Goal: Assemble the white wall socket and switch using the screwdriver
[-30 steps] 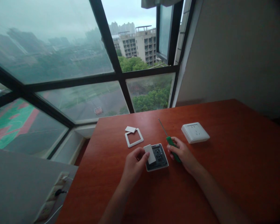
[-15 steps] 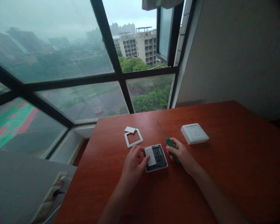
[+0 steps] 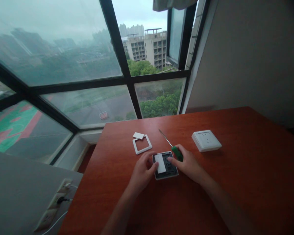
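My left hand (image 3: 144,166) grips the left edge of a wall switch (image 3: 166,176), its thumb by the white rocker plate (image 3: 160,163) that covers the switch's left half. On the right half the dark inner mechanism (image 3: 169,168) lies bare. A screwdriver (image 3: 177,153) with a green handle is held in my right hand (image 3: 186,161), its shaft pointing up and to the left, away from the switch. The right thumb reaches onto the exposed mechanism. Behind the switch lie a white square frame (image 3: 149,148) and a loose white rocker plate (image 3: 138,135) resting against its corner.
A white wall socket (image 3: 207,141) sits to the right on the reddish wooden table (image 3: 247,169). Large windows with dark frames (image 3: 88,84) rise behind the table. Wall outlets (image 3: 55,200) with a black plug and white cables are at lower left.
My right hand has moved left onto the switch, thumb now on the mechanism. The screwdriver has swung so its tip points further left. My left hand stays at the switch's left edge.
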The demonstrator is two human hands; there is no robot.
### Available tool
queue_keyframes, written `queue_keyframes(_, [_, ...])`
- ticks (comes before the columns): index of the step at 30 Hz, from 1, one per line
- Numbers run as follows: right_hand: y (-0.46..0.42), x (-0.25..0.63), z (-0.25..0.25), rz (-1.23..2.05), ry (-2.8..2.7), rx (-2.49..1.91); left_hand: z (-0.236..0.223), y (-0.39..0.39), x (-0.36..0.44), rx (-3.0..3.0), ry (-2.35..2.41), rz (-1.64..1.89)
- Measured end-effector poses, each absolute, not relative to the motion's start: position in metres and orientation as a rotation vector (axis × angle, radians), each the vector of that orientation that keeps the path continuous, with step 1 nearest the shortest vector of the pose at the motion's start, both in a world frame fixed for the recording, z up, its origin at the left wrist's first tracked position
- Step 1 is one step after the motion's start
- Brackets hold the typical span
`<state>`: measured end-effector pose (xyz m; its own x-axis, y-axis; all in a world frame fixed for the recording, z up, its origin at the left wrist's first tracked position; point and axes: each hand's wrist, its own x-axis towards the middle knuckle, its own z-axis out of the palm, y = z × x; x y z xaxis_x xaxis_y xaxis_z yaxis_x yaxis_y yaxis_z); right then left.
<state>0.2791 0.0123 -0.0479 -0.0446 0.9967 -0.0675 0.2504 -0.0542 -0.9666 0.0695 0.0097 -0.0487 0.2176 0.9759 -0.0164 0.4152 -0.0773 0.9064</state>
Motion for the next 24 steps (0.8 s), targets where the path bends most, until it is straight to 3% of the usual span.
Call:
queue_keyframes(6, [0.014,0.266,-0.043,0.701,-1.795,-1.731,-0.057,0.012,0.074,1.56,1.352,0.856])
queue_keyframes(24, [0.026,0.255,-0.045,0.652,-1.811,-1.865,-0.062,0.014,0.085,1.509,1.341,0.925])
